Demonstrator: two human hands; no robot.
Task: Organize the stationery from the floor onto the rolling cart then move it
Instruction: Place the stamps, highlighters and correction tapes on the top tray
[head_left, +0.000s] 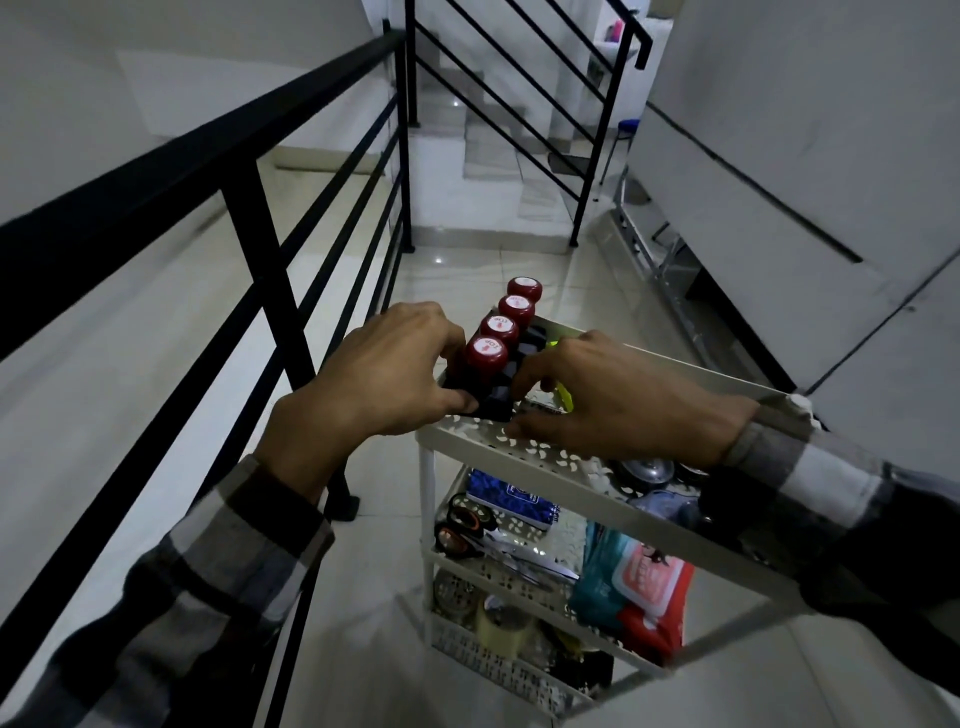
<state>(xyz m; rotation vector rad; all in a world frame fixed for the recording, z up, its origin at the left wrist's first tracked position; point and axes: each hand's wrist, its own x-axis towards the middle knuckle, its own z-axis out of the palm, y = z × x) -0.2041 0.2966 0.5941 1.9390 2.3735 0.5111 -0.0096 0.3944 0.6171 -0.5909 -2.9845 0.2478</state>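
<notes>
A white rolling cart (524, 457) with perforated shelves stands on the tiled floor. On its top shelf sits a black tray (501, 402) holding several red-capped bottles (501, 330) in a row. My left hand (384, 374) grips the tray's left side, thumb at its near corner. My right hand (618, 400) holds the tray's right side, fingers curled on its edge and thumb on the cart's rim. A yellow item (563, 397) peeks out under my right fingers. The middle shelf carries scissors (498, 545), a blue booklet (511, 501) and wipes packs (639, 587). Tape rolls (506, 623) lie on the bottom shelf.
A black metal railing (260, 223) runs along the left, close to the cart. Stairs (488, 135) rise ahead behind a second railing. A white wall (831, 156) and folded metal frames (654, 249) line the right. Tiled floor (467, 270) lies open ahead of the cart.
</notes>
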